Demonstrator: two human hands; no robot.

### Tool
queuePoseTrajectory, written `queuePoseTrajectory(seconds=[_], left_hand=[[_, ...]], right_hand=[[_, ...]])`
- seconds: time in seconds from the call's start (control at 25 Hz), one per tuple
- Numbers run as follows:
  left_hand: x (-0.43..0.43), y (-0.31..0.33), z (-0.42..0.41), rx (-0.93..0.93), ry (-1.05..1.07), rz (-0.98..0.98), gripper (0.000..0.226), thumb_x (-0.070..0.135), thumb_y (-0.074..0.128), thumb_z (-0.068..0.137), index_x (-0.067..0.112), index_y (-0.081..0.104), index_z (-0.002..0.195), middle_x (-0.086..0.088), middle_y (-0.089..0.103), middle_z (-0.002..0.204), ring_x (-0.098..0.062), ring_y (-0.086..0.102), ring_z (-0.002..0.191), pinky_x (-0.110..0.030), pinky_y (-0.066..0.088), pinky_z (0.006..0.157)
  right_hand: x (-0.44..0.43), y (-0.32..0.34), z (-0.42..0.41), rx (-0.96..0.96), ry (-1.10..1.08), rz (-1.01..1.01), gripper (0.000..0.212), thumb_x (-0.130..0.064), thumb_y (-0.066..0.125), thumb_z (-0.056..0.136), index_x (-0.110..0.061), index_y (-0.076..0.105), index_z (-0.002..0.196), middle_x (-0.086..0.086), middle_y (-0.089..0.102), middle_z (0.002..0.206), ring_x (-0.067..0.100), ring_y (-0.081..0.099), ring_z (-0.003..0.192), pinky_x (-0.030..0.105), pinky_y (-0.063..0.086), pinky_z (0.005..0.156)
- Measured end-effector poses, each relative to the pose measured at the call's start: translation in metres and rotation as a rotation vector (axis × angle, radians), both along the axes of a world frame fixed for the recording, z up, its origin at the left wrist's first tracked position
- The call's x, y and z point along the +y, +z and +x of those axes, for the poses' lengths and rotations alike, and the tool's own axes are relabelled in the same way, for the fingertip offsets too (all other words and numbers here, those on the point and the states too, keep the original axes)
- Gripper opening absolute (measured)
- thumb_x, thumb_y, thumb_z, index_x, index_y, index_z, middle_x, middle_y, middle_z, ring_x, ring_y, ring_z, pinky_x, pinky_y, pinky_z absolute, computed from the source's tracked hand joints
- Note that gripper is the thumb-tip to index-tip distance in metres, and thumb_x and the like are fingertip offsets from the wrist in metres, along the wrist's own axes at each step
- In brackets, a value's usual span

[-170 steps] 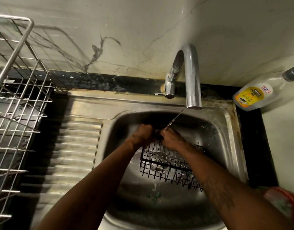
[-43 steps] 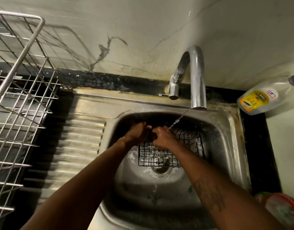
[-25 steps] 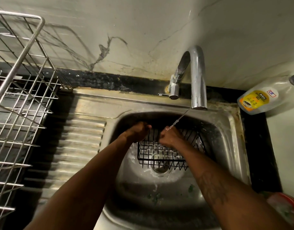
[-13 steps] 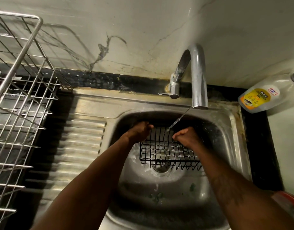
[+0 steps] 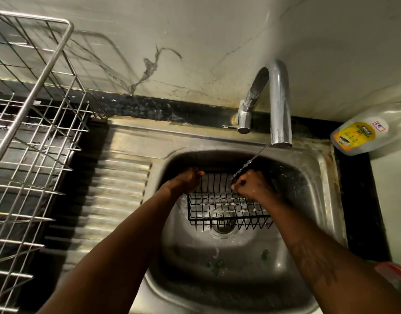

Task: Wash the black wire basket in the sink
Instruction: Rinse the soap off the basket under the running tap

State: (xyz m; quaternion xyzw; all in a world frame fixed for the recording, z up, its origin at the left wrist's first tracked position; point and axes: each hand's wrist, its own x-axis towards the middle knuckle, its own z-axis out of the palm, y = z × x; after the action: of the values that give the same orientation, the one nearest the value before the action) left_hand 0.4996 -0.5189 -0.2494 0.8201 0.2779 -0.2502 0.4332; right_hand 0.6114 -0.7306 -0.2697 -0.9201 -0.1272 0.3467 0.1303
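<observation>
The black wire basket (image 5: pixel 219 207) is held inside the steel sink (image 5: pixel 315 184), above the drain, with suds on its wires. My left hand (image 5: pixel 186 181) grips the basket's far left edge. On the far right edge my right hand (image 5: pixel 251 185) is curled in a fist round the wires. A thin stream of water runs from the chrome faucet (image 5: pixel 280 105) and lands next to my right hand.
A steel dish rack (image 5: pixel 29 141) stands at the left beside the ribbed drainboard (image 5: pixel 113 200). A clear soap bottle (image 5: pixel 367 132) with a yellow label lies on the counter at the right. A red object (image 5: pixel 396 277) shows at the lower right edge.
My hands, close together at the basket's far edge, have spread apart to its left and right sides. The basket has turned and now faces me squarely.
</observation>
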Motion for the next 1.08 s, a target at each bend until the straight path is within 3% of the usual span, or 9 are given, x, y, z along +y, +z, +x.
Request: queuePoseTrajectory(seconds=[0.12,0.2,0.24,0.32,0.48,0.76,0.92,1.0,1.08], left_hand=[[0.001,0.009,-0.003,-0.055,-0.178,0.07,0.021,0.027,0.046,0.107,0.015,0.061,0.116,0.006,0.051,0.079,-0.011,0.06,0.071,-0.023,0.049,0.064],[0.002,0.017,-0.003,-0.118,-0.12,0.119,0.015,0.034,0.052,0.103,0.021,0.059,0.098,0.009,0.056,0.081,0.005,0.057,0.056,-0.014,0.046,0.058],[-0.001,0.029,-0.005,-0.12,0.0,0.061,0.017,0.034,0.052,0.103,0.021,0.059,0.094,0.006,0.061,0.08,0.003,0.059,0.053,-0.016,0.047,0.056],[-0.009,0.03,0.001,-0.147,-0.151,0.155,0.022,0.028,0.049,0.105,0.013,0.065,0.102,-0.005,0.071,0.084,-0.017,0.069,0.067,-0.026,0.048,0.057],[-0.043,0.034,0.023,-0.116,-0.288,-0.021,0.029,0.02,0.053,0.101,-0.001,0.068,0.113,-0.02,0.071,0.112,-0.033,0.068,0.102,-0.037,0.049,0.082],[-0.042,0.027,0.009,-0.159,-0.384,0.19,0.042,0.008,0.05,0.102,-0.008,0.044,0.14,-0.029,0.052,0.137,-0.044,0.051,0.127,-0.049,0.04,0.104],[-0.034,0.017,-0.013,-0.217,-0.597,0.326,0.043,0.021,0.054,0.098,0.0,0.046,0.136,-0.022,0.06,0.126,-0.041,0.059,0.115,-0.034,0.044,0.089],[-0.027,0.017,-0.021,-0.43,-0.678,0.458,0.035,0.019,0.048,0.101,-0.003,0.054,0.128,-0.023,0.061,0.122,-0.046,0.06,0.115,-0.03,0.045,0.079],[-0.023,0.012,-0.029,-0.673,-0.673,0.453,0.043,0.016,0.038,0.107,-0.007,0.07,0.089,-0.027,0.067,0.09,-0.046,0.071,0.082,-0.033,0.048,0.065]], right_hand=[[0.014,-0.002,-0.008,-0.136,0.218,-0.137,0.049,-0.066,0.077,0.074,-0.019,0.069,0.087,0.0,0.066,0.084,0.018,0.064,0.082,0.034,0.056,0.078],[0.02,-0.004,-0.008,-0.175,0.333,-0.186,0.057,-0.068,0.081,0.066,-0.019,0.068,0.094,0.003,0.065,0.091,0.022,0.063,0.088,0.036,0.057,0.08],[0.021,-0.003,-0.006,-0.168,0.353,-0.178,0.056,-0.063,0.085,0.064,-0.019,0.07,0.095,0.003,0.065,0.092,0.022,0.063,0.089,0.036,0.058,0.081],[0.024,-0.004,-0.004,-0.166,0.381,-0.161,0.051,-0.05,0.091,0.065,-0.017,0.071,0.098,0.005,0.068,0.094,0.026,0.067,0.091,0.035,0.058,0.082],[0.034,-0.006,-0.014,-0.098,0.4,-0.085,0.058,-0.045,0.093,0.056,-0.024,0.072,0.106,0.003,0.073,0.099,0.024,0.07,0.093,0.036,0.058,0.084],[0.03,0.012,-0.021,-0.144,0.271,0.16,0.008,-0.026,0.065,0.08,-0.026,0.067,0.088,-0.004,0.066,0.08,0.019,0.066,0.075,0.03,0.056,0.066],[0.026,0.01,-0.041,-0.331,0.315,0.292,0.011,-0.01,0.065,0.083,-0.02,0.067,0.079,0.0,0.065,0.076,0.022,0.065,0.07,0.03,0.053,0.061],[0.017,0.013,-0.043,-0.328,0.262,0.376,0.006,-0.014,0.071,0.087,-0.018,0.071,0.082,0.0,0.066,0.08,0.019,0.063,0.072,0.03,0.052,0.063],[0.01,0.015,-0.036,-0.431,0.145,0.368,0.01,-0.029,0.076,0.087,-0.02,0.071,0.088,-0.001,0.066,0.088,0.018,0.062,0.076,0.028,0.05,0.063]])
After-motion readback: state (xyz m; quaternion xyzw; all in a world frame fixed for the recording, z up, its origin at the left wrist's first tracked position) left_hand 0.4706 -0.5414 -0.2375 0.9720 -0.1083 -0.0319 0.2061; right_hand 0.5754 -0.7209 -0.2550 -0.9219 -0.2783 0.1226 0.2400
